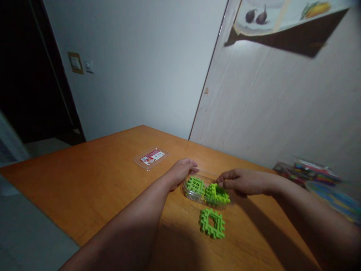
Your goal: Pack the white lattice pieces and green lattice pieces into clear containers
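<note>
A clear plastic box sits on the orange wooden table and holds green notched building pieces. My left hand rests curled on the box's far left rim. My right hand comes in from the right, its fingers pinched on a green piece lying in the box. Another green piece, an open square frame, lies flat on the table just in front of the box.
The box's clear lid with a red and white label lies farther back on the table. A pile of colourful items sits at the right by the pale wooden wall. The table's left edge drops to a tiled floor.
</note>
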The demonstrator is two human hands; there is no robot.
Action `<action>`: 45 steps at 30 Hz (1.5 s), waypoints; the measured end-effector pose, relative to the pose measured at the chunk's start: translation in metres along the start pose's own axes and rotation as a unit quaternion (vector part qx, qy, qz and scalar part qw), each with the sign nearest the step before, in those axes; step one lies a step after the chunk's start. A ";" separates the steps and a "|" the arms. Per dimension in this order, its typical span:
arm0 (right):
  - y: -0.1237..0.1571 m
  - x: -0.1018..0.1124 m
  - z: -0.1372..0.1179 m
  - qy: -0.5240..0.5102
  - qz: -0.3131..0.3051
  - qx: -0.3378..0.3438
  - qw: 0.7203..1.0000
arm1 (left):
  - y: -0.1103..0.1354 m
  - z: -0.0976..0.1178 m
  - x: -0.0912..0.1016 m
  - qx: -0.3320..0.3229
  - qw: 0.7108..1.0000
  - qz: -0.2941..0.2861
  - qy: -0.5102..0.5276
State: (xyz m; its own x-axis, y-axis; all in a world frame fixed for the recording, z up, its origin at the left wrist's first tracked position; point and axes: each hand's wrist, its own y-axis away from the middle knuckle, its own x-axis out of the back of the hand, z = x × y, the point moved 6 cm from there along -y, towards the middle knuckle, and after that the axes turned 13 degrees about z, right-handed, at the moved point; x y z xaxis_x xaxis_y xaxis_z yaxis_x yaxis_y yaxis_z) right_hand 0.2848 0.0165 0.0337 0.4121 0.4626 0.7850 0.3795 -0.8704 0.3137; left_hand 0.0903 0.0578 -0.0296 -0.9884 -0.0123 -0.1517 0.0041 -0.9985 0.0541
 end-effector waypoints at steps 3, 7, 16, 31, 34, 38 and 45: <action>0.001 -0.006 -0.001 0.005 -0.027 -0.019 0.999 | -0.001 -0.001 0.000 0.002 1.000 -0.002 -0.009; 0.004 -0.010 -0.006 0.008 -0.050 0.002 0.999 | 0.000 -0.001 0.001 0.003 1.000 -0.005 -0.012; -0.016 0.033 0.005 0.019 0.240 0.074 0.968 | 0.000 0.000 0.001 0.001 1.000 0.000 -0.008; -0.047 0.016 0.026 -0.010 0.244 0.073 0.967 | -0.004 0.003 0.004 -0.035 0.999 0.027 0.005; -0.046 0.022 0.038 -0.021 0.278 0.042 0.959 | -0.008 0.005 0.009 -0.063 0.996 0.057 -0.011; -0.038 0.024 0.049 -0.053 0.319 -0.014 0.946 | -0.010 0.008 0.016 -0.086 0.991 0.098 -0.024; -0.021 0.008 0.048 -0.165 0.340 -0.111 0.919 | -0.007 0.006 0.012 -0.088 0.990 0.093 -0.066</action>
State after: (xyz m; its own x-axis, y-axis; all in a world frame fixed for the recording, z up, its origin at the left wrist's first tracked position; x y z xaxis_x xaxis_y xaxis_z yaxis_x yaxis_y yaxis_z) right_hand 0.3198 0.0464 0.0073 0.7335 -0.2071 0.6474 -0.2221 -0.9732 -0.0597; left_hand 0.0774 0.0647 -0.0256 -0.9794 -0.2003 -0.0239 0.2017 -0.9737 -0.1059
